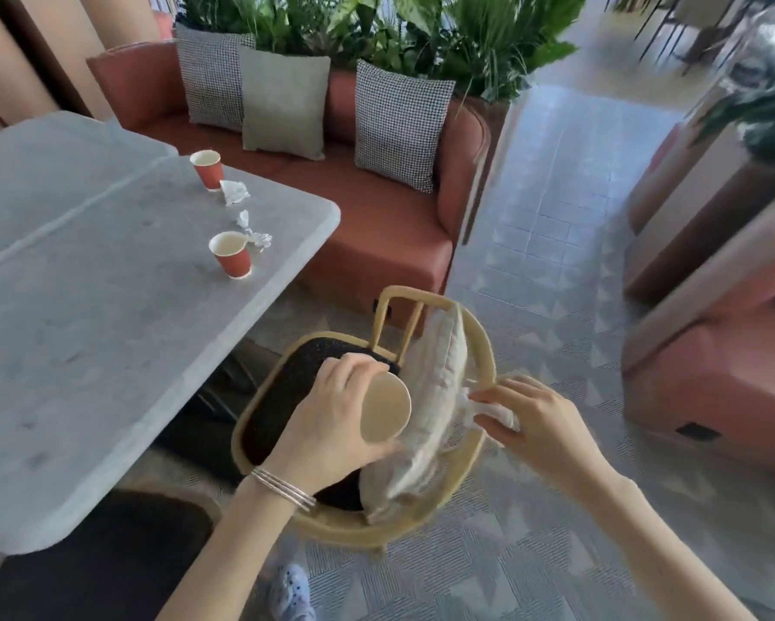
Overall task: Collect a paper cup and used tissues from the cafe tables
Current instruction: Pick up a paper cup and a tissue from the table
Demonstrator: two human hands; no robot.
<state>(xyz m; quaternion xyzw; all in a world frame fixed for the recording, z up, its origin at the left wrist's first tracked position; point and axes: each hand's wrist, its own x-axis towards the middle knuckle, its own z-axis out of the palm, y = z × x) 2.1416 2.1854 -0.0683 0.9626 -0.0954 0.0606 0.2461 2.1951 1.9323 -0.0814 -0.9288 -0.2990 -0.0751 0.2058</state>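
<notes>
Gripping paper cup (385, 409) in left hand (331, 423) (mouth up), tissue (488, 412) pinched by right hand (542, 423)

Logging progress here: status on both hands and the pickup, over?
Left hand grips cream-lined paper cup. Right hand pinches crumpled white tissue. Two red paper cups and white tissues sit on grey stone table. Rattan chair below hands, not blocking.

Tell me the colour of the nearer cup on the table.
The cup is orange-red outside, cream inside; head view.
</notes>
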